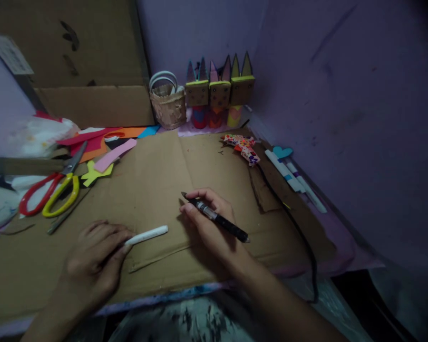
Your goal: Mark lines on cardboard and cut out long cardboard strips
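My right hand (214, 223) grips a black pen (231, 229) with a clear section, its pointed end aimed up and left above the cardboard sheet (160, 175). Lower left, my left hand (96, 259) is closed around one end of a slim white paper tube (150, 234). The tube's free end points right, toward my right hand, with a gap between them. Part of the tube is hidden by my left fingers.
Scissors (66, 178) with red and yellow handles lie left, near coloured paper scraps (116, 154). Behind stand a small basket (168, 107) and box-headed paper figures (219, 92). A flower-patterned glue gun (244, 146) trails a black cord (292, 218) beside white sticks (285, 170).
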The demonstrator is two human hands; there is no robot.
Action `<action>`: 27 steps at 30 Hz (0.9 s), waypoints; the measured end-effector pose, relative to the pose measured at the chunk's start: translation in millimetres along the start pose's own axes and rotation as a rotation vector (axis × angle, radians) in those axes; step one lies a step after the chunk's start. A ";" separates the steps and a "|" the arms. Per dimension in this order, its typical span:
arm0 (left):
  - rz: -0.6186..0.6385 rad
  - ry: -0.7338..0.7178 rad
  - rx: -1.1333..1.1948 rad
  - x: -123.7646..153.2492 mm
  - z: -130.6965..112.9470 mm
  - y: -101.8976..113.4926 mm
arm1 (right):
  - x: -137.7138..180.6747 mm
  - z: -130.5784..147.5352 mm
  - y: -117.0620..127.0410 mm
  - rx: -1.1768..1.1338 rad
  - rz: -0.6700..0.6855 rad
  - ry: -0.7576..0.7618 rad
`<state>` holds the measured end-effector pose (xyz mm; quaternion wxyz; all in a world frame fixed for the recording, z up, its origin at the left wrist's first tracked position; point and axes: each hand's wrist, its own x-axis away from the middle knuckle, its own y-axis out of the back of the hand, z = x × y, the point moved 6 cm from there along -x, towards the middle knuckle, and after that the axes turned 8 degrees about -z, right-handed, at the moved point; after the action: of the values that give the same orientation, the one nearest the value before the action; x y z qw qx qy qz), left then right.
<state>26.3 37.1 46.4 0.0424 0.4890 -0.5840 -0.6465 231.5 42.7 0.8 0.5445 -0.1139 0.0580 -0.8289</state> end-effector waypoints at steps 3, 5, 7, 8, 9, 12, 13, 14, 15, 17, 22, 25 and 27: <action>-0.096 0.150 0.012 8.9 11.5 7.4 | 2.0 3.8 0.0 -0.087 -0.031 -0.075; -0.116 0.262 0.009 10.5 22.3 10.8 | 4.8 9.9 0.9 -0.101 -0.080 -0.064; -0.096 0.369 -0.036 3.6 36.4 12.5 | 8.2 17.2 2.1 -0.080 -0.128 0.010; -0.083 0.415 -0.070 -3.0 44.8 13.0 | 9.8 19.6 1.8 -0.058 -0.132 0.053; -0.072 0.454 -0.101 -11.4 53.8 13.3 | 11.3 21.3 1.5 -0.034 -0.134 0.104; -0.075 0.548 -0.161 -41.5 83.1 13.1 | 13.3 20.3 0.3 0.067 -0.112 0.250; -0.073 0.585 -0.191 -51.1 93.2 12.1 | 13.1 18.5 -0.1 0.107 -0.096 0.285; -0.057 0.612 -0.216 -60.3 102.4 10.0 | 12.8 16.9 -0.6 0.144 -0.079 0.313; -0.038 0.637 -0.240 -68.6 110.9 7.6 | 12.4 15.6 -0.5 0.176 -0.071 0.334; 0.005 0.681 -0.286 -82.6 125.7 2.6 | 12.3 14.8 0.4 0.220 -0.065 0.356; 0.101 0.739 -0.400 -105.4 154.3 -11.1 | 13.3 16.7 4.2 0.190 -0.098 0.345; 0.132 0.728 -0.452 -113.2 164.9 -22.6 | 12.6 14.5 4.9 0.188 -0.113 0.309; 0.130 0.709 -0.467 -115.9 167.8 -29.5 | 13.0 14.5 4.5 0.197 -0.115 0.307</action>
<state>-12.8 238.7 63.5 0.3905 0.6205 -0.4009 -0.5494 234.2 29.5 15.4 0.4895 0.0646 0.0523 -0.8680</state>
